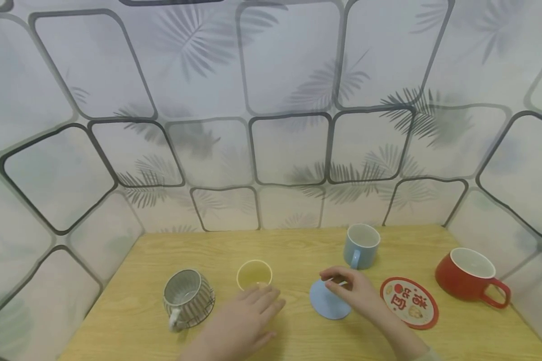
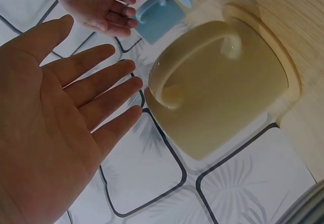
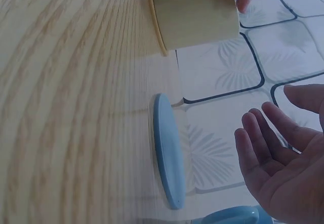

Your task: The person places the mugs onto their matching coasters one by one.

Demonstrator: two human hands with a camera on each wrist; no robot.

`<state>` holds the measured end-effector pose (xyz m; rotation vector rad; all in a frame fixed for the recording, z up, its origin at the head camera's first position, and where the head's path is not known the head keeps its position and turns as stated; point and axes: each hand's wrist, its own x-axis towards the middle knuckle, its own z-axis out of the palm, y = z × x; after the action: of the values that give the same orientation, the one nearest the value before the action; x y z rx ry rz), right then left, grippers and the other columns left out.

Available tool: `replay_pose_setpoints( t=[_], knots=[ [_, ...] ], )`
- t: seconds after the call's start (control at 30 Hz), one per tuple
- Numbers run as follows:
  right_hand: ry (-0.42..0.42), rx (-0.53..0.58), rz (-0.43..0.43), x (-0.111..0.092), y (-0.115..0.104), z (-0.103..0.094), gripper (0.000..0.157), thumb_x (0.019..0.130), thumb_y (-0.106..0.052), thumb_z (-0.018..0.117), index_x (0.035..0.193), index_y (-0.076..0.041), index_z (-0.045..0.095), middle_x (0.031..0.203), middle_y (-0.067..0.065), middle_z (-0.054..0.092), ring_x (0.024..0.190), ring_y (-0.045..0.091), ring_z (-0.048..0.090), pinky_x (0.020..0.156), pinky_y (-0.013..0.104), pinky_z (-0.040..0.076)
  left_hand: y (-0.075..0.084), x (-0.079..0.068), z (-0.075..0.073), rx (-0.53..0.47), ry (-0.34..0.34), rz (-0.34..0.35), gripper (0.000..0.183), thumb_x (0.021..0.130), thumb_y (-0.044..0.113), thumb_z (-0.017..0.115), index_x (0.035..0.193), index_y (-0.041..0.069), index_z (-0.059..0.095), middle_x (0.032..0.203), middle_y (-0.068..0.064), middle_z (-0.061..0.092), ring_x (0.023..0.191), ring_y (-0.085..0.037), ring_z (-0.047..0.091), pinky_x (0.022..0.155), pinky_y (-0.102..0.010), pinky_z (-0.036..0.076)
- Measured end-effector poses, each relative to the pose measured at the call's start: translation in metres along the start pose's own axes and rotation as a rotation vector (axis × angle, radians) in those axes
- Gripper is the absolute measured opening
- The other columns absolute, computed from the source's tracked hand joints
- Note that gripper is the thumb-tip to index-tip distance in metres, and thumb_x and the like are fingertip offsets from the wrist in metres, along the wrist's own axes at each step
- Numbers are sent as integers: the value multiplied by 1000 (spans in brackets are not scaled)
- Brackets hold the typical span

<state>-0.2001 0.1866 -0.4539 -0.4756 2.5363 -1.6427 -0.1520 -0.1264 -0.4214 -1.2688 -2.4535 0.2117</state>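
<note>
A yellow mug (image 1: 255, 275) stands on a matching yellow coaster (image 2: 291, 67), its handle facing the left wrist camera. My left hand (image 1: 248, 318) hovers at the near side of this mug, fingers straight and apart from it in the left wrist view. To the right, a round light blue coaster (image 1: 329, 302) lies flat on the table with nothing on it. Above that coaster hangs my right hand (image 1: 350, 288), its fingers loosely bent and holding nothing. Just behind the right hand, a light blue mug (image 1: 362, 253) stands upright on the bare wood.
At the left, a striped grey-white mug (image 1: 191, 301) sits on a striped coaster (image 1: 208, 307). A red mug (image 1: 462, 276) stands at far right, beside a round red-rimmed coaster (image 1: 422, 308) with characters. Patterned cloth (image 1: 289, 150) walls the wooden table (image 1: 293, 250) at back and sides.
</note>
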Motion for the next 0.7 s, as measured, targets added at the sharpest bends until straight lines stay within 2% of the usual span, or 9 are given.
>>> replay_pose_setpoints(
  t=[0.23,0.43,0.7],
  knots=[
    [35,-16,49,-3,6,-9,31,104,-18,68,128,0,69,130,19,73,107,1,67,90,19,58,7,5,5,-24,-23,25,59,98,50,71,146,16,63,149,-4,66,138,-22,64,117,-39,53],
    [73,-17,51,-6,10,-14,30,104,-18,69,127,2,70,129,20,74,104,0,66,89,20,58,11,8,6,-21,-37,56,58,99,51,70,145,17,64,150,-4,65,138,-21,63,116,-37,54],
    [114,-32,126,-9,15,-24,33,104,-23,70,129,-1,70,130,17,74,104,-2,66,89,18,58,15,12,9,-30,-77,61,56,100,51,69,145,18,64,151,-4,65,138,-19,63,117,-36,53]
  ],
)
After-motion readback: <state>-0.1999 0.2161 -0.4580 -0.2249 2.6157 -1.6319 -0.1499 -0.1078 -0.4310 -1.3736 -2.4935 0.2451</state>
